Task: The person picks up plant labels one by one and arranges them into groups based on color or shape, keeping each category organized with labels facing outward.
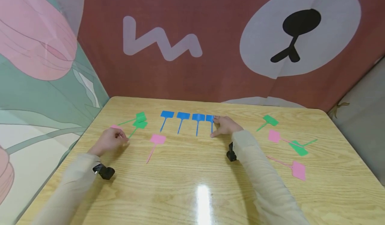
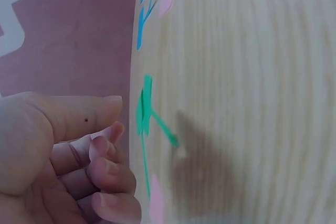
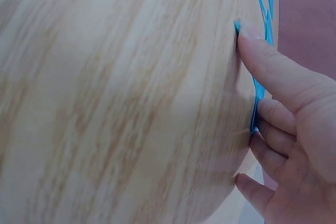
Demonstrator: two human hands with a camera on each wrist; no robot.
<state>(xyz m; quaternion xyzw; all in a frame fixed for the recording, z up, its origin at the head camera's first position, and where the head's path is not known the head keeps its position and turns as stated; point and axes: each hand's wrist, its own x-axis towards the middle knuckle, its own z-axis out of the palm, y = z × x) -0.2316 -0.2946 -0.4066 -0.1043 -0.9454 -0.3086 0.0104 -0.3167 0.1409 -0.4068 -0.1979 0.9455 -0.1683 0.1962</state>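
Several blue T-shaped plant labels (image 1: 183,116) lie in a row near the table's far side, stems towards me. At the row's right end, my right hand (image 1: 225,125) touches the last blue label (image 1: 209,118). In the right wrist view its thumb is at the stem's tip and its fingers are at the head of the blue label (image 3: 259,90). My left hand (image 1: 109,140) hovers above the table, fingers loosely curled, holding nothing. Just beyond it lie two overlapping green labels (image 1: 140,125) and a pink label (image 1: 116,127), partly hidden by the hand.
Another pink label (image 1: 157,139) lies below the blue row. On the right side are a green label (image 1: 271,120), a pink label (image 1: 274,136) crossing another green label (image 1: 298,148), and a nearer pink label (image 1: 298,170). A printed cloth (image 1: 180,78) hangs behind the wooden table (image 1: 168,191).
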